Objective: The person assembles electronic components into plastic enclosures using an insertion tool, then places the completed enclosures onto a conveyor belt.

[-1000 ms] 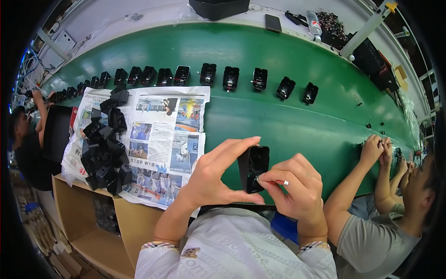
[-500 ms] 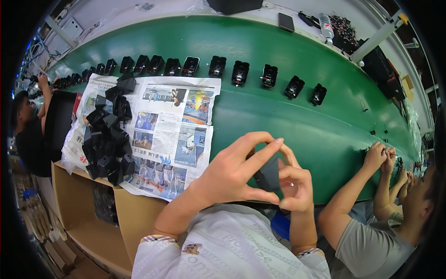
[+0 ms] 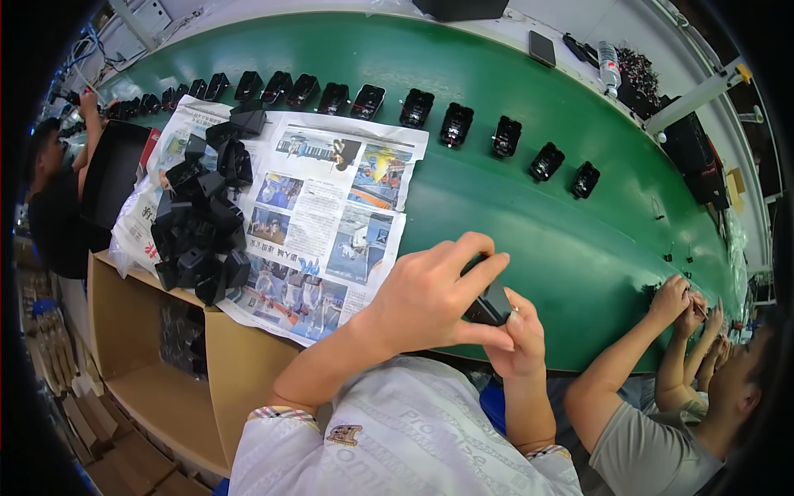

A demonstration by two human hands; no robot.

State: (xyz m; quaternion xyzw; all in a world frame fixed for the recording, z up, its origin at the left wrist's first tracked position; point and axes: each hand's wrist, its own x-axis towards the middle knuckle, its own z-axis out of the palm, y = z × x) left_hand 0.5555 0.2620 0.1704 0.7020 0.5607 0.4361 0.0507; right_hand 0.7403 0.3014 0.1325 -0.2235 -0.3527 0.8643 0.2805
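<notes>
A black plastic housing [image 3: 491, 306] is held above the green table, in front of my body. My left hand [image 3: 430, 291] grips it from the left, with fingers over the top and the thumb below. At its right end, my right hand [image 3: 521, 337] is closed with thumb and fingers against the housing. A tiny bright spot shows by the right fingertips, too small to name. Left of my hands, a pile of black plastic housings [image 3: 201, 215] lies on a spread newspaper [image 3: 318, 186].
Behind the newspaper, a row of black housings with wires [image 3: 456, 126] curves across the green table [image 3: 488, 198]. An open cardboard box [image 3: 248, 388] stands at the lower left. Close on the right sits a co-worker [image 3: 662, 413], hands on small parts; another person [image 3: 62, 190] is far left.
The housing has tilted and turned between my hands, and my right fingers have closed in on its end. The whole view has shifted slightly, so the table things appear farther right.
</notes>
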